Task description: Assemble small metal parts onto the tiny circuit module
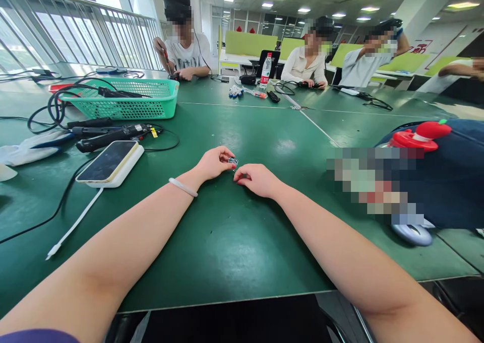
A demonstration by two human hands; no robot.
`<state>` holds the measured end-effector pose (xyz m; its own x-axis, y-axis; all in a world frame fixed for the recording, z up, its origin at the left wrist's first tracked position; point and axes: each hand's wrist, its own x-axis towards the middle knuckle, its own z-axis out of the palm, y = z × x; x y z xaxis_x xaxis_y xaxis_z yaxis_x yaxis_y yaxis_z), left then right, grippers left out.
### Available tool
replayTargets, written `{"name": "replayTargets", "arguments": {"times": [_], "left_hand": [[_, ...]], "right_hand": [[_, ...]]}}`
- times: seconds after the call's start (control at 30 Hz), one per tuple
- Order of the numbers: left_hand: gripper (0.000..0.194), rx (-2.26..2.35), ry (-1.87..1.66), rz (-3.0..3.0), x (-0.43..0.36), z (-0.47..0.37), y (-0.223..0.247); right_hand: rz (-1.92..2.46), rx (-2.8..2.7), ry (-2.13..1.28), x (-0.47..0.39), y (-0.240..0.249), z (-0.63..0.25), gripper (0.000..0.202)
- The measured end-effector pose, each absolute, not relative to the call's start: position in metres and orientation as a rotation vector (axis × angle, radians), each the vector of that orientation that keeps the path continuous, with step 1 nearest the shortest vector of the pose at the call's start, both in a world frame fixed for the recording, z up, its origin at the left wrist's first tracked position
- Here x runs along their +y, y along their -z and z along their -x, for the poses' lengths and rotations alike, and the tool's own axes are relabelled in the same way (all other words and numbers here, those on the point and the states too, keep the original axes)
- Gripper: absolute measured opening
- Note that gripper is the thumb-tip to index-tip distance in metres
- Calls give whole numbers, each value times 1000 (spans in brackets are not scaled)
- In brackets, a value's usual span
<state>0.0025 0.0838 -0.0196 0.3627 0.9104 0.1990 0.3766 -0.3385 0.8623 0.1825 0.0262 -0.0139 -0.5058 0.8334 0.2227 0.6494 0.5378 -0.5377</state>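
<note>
Over the middle of the green table, my left hand (215, 162) pinches a small circuit board (233, 160) between thumb and fingers. The board is dark with light markings; its details are too small to read. My right hand (257, 180) is close beside it on the right, fingers curled and closed. A tiny light-coloured tip (235, 170) shows by the right fingertips, just below the board. Whether it belongs to the board or is a separate piece held by the right hand, I cannot make out. A pale bangle (183, 187) circles my left wrist.
On the left of the green table (227, 252) lie a phone on a white block (109, 164), black handheld tools (113, 136), cables, gloves and a green basket (139, 98). A dark bag (454, 182) and a mouse (412, 233) lie right. Several people and a bottle (265, 71) are beyond.
</note>
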Motion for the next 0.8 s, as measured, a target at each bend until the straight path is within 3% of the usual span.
{"name": "replayTargets", "arguments": {"times": [0.2, 0.43, 0.8], "left_hand": [[30, 1153, -870, -1910, 83, -3, 18], [36, 1124, -782, -1998, 77, -4, 15], [36, 1031, -784, -2017, 75, -5, 16]], "right_hand": [[1182, -2224, -691, 25, 13, -183, 17], [1201, -1989, -419, 26, 10, -181, 18], [1220, -2126, -206, 27, 10, -177, 26]]}}
